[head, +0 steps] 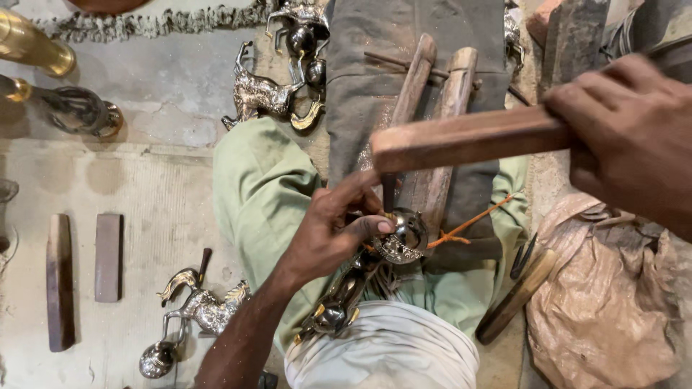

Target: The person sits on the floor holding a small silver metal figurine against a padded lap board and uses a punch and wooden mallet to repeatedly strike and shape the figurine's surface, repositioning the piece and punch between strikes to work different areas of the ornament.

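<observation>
Right hand (634,144): fingers wrapped round a brown wooden mallet (468,137). Left hand (335,230): fingers pinching a dark metal chisel (388,193) upright on a shiny engraved metal figurine (400,238) in the lap.

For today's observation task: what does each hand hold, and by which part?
Right hand grips a wooden mallet by its end. Left hand pinches a chisel against a metal figurine.

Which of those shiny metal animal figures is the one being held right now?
The one in the lap, pinched by the left hand. The others lie untouched on the floor: one lower left, another above the knee.
</observation>
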`<state>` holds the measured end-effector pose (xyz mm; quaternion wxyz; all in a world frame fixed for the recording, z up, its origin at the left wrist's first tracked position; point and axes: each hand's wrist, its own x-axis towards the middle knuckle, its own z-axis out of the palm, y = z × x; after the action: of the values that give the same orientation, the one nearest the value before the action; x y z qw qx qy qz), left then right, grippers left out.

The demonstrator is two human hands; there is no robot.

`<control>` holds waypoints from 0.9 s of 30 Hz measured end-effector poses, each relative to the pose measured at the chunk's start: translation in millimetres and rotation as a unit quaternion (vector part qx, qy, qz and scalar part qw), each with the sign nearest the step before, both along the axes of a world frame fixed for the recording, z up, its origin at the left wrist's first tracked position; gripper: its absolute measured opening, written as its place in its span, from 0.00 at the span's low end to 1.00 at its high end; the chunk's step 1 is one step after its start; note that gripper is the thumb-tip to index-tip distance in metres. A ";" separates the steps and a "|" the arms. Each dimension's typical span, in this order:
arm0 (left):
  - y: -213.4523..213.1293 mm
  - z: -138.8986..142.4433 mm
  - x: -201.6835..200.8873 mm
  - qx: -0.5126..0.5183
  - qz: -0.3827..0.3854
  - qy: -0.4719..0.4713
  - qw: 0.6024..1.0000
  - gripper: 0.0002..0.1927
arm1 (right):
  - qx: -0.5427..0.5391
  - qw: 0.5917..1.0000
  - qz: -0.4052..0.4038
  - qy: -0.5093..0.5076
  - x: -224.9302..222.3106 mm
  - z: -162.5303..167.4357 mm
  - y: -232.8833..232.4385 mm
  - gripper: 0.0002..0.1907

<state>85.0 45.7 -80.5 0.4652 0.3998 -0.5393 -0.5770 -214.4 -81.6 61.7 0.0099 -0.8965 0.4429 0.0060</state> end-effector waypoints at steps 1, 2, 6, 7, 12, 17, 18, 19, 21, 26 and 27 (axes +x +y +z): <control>-1.4 -0.1 0.5 -0.008 -0.001 0.009 1.000 0.30 | -0.038 0.998 0.037 0.023 -2.1 -0.2 -2.7 0.27; -1.5 -0.1 0.7 -0.014 -0.003 0.019 1.000 0.30 | -0.016 1.000 0.007 0.024 -4.1 -1.4 -0.4 0.27; -1.1 -1.4 0.0 -0.006 -0.003 0.001 1.000 0.30 | 0.059 0.991 -0.116 0.032 -7.9 -3.9 4.5 0.29; -0.7 -1.7 0.4 -0.012 -0.002 -0.004 1.000 0.30 | -0.032 0.996 -0.016 0.082 -8.3 -3.8 6.9 0.30; -2.5 -2.1 0.4 -0.037 -0.005 0.005 0.999 0.30 | 0.020 0.991 -0.127 0.023 -11.5 -9.7 19.6 0.27; -7.9 6.5 3.2 -0.050 -0.043 0.020 0.998 0.29 | -0.085 0.992 0.039 0.085 -27.2 -25.4 15.3 0.25; -9.7 9.2 3.5 -0.060 -0.052 0.026 0.996 0.29 | -0.058 0.996 0.023 0.068 -30.4 -31.2 15.1 0.24; -12.2 12.1 2.8 -0.074 -0.062 0.005 0.995 0.29 | -0.015 0.998 -0.005 0.060 -33.8 -37.7 17.2 0.25; -19.2 18.0 1.1 -0.105 -0.084 -0.038 0.990 0.30 | 0.037 0.994 -0.055 0.086 -43.1 -45.4 20.0 0.28; -21.7 32.0 3.7 -0.108 -0.122 -0.091 0.982 0.30 | 0.005 0.999 -0.013 -0.046 -64.0 -46.0 28.8 0.26; -22.8 33.4 3.9 -0.109 -0.127 -0.091 0.982 0.31 | 0.064 0.990 -0.041 -0.121 -65.8 -42.9 30.4 0.21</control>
<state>88.9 22.9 -47.0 0.3778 0.3258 -0.6854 -0.5304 -280.2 -51.2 18.9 0.1207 -0.8691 0.4738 -0.0748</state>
